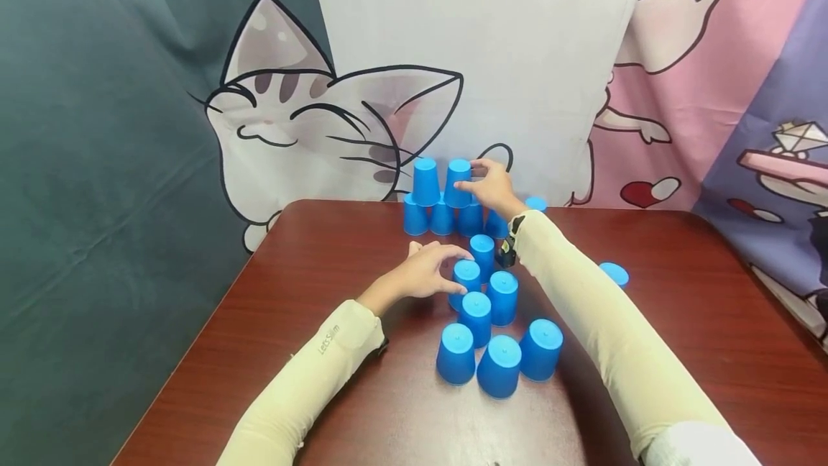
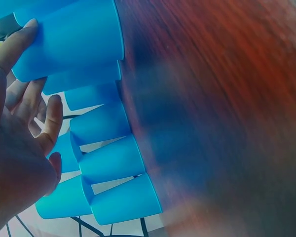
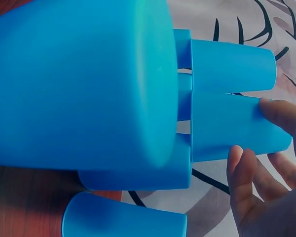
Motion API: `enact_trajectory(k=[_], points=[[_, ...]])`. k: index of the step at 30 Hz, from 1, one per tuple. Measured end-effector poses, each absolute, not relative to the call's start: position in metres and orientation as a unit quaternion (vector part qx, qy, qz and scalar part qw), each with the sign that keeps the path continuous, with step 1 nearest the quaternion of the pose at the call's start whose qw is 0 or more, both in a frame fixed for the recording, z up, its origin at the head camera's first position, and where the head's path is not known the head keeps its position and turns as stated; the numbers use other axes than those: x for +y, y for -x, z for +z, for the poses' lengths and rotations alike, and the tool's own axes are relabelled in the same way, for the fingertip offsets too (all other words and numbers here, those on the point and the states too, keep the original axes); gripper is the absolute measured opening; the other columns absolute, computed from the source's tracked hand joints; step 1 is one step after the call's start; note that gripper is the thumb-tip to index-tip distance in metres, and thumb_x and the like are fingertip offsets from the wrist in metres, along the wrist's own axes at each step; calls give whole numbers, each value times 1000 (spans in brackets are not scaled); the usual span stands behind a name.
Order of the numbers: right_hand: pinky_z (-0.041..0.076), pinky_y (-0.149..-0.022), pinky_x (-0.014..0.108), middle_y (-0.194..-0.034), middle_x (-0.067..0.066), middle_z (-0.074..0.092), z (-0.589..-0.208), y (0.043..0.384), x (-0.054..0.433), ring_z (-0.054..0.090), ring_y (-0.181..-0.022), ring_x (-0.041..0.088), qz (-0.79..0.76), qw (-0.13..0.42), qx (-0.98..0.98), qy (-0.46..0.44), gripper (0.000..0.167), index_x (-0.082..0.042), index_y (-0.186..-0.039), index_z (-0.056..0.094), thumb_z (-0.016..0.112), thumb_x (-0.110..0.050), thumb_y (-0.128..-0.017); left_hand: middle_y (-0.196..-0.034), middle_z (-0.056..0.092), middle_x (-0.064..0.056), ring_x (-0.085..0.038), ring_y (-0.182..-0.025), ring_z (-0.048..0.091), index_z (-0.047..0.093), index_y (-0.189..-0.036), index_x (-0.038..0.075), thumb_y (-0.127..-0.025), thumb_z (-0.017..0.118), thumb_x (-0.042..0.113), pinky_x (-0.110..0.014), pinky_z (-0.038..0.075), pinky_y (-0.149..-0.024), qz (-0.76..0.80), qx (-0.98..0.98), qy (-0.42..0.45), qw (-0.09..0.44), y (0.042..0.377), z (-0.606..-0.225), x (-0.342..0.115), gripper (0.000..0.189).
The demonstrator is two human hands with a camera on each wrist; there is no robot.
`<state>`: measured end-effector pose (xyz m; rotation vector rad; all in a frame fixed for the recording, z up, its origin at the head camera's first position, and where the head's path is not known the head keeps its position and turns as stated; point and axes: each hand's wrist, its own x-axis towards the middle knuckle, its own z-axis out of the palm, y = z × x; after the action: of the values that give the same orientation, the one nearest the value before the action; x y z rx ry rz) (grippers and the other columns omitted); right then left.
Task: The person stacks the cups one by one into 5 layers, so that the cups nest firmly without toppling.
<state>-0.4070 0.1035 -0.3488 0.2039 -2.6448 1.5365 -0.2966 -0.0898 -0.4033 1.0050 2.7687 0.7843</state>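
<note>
The right arm (image 1: 601,308) stretches forward, the right hand (image 1: 493,185) by the far edge of the tabletop (image 1: 336,236). The left arm (image 1: 310,372) reaches less far; both the left hand (image 1: 422,272) and right curve thumb and fingers in a grip.

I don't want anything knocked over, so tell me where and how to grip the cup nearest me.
The nearest cup is probably best pinched round its upper sides, coming from above on your side: it stands upside down, narrower at the top, with a cup close on its left and another on its right.
</note>
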Motion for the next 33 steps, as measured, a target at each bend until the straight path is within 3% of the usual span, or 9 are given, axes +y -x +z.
enact_trajectory(k=[9, 18, 23, 27, 33], points=[[50, -94, 51, -134, 20, 58, -352, 401, 118, 56, -123, 38, 508, 59, -856, -72, 53, -2, -136, 51, 72, -21, -91, -128, 63, 13, -9, -116, 52, 58, -134, 30, -80, 75, 57, -42, 32, -90, 254, 908, -329, 45, 297, -402, -88, 63], [56, -80, 42, -110, 19, 69, -353, 395, 120, 67, -97, 33, 484, 30, -869, -95, 26, -2, -112, 65, 70, -17, -92, -128, 63, 13, -13, -119, 53, 57, -135, 30, -80, 75, 57, -42, 32, -91, 259, 908, -325, 47, 295, -403, -90, 64], [57, -72, 44, -108, 17, 71, -358, 396, 119, 66, -95, 41, 482, -2, -869, -111, 24, -2, -111, 69, 70, -16, -91, -129, 62, 14, -13, -120, 53, 57, -135, 30, -80, 74, 58, -42, 32, -91, 262, 908, -324, 49, 295, -406, -90, 64], [55, -62, 35, -105, 16, 71, -361, 397, 119, 66, -94, 41, 480, -8, -870, -113, 23, -3, -110, 69, 71, -16, -91, -129, 62, 14, -11, -120, 53, 57, -135, 31, -80, 74, 58, -42, 32, -92, 259, 908, -326, 51, 295, -406, -90, 64], [56, -65, 37, -101, 16, 71, -363, 394, 121, 64, -91, 42, 476, -2, -869, -133, 22, -2, -110, 68, 70, -15, -92, -130, 62, 12, -12, -120, 53, 57, -136, 30, -79, 75, 57, -44, 32, -94, 260, 910, -320, 52, 295, -404, -90, 66]])
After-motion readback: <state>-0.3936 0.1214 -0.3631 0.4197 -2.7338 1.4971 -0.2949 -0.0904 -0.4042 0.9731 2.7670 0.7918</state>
